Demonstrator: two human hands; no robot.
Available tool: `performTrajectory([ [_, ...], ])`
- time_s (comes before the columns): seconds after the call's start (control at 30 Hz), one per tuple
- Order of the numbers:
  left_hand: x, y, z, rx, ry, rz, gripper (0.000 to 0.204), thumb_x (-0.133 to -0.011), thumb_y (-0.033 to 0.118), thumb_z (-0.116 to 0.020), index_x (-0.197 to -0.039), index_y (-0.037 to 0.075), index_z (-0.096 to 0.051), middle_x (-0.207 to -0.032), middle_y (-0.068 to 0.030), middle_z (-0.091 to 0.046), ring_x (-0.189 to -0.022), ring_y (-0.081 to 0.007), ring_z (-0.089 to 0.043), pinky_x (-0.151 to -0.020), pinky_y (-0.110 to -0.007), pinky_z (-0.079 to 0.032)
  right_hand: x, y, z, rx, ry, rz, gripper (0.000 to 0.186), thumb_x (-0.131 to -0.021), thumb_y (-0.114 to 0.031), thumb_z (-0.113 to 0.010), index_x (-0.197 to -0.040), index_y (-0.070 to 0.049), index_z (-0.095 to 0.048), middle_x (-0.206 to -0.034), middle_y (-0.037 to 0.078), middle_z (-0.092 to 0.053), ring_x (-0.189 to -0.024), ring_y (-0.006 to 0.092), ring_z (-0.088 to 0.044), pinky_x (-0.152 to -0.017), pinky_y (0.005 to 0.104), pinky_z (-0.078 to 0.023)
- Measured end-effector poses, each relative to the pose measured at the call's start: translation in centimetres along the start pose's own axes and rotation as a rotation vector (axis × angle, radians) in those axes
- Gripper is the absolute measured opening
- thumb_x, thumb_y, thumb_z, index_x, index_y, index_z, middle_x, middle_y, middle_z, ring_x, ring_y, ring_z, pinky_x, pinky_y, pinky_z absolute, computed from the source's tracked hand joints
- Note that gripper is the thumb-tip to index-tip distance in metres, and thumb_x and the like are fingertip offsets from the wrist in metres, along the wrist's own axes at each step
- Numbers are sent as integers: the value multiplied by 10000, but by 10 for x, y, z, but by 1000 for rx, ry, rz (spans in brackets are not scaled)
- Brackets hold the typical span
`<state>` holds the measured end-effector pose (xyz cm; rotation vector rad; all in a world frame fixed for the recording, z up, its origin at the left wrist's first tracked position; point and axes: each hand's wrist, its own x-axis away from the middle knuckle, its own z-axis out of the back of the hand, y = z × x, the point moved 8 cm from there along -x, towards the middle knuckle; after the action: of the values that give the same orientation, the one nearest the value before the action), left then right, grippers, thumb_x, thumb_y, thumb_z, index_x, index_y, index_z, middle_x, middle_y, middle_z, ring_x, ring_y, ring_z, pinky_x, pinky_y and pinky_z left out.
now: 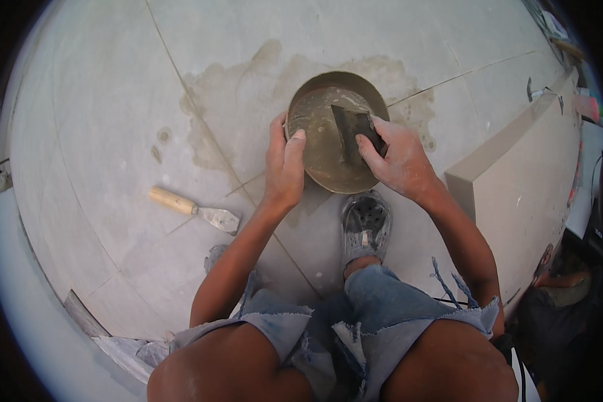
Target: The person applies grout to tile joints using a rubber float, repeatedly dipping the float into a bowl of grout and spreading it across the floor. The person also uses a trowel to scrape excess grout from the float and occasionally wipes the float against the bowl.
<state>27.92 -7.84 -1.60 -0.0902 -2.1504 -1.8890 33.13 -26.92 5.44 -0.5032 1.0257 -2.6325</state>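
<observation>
A round basin (347, 80) with murky grey-brown liquid or thin paste in it is between my hands, above the tiled floor. My left hand (286, 159) holds the basin's left side, thumb over the rim and fingers outside. In my right hand (403, 159) is a dark, flat, flexible-looking scraper (347, 128), pinched between thumb and fingers. It is tilted over the basin, its lower edge at the grey contents. The fingers behind it are partly hidden.
A putty knife (193, 209) with a wooden handle lies on the floor at left. Wet stains (211, 127) spread around the basin. My clog-shod foot (366, 224) is just below it. A large beige block (522, 177) stands at right; another person's arm (564, 280) shows beyond.
</observation>
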Motion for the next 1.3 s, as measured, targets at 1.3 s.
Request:
performTrajectory([
  [1.3,20,1,2,113,-7,34,505,-1111,248,-429,-1524,-42,-457,-1431,-180,-583,-1323,-230,-547,-1158,-381,-414,14,-3,-13,-54,-57,-42,223,-1000,-157,-680,-1007,51,-598,-781,254,-615,-658,367,-583,-657,456,-481],
])
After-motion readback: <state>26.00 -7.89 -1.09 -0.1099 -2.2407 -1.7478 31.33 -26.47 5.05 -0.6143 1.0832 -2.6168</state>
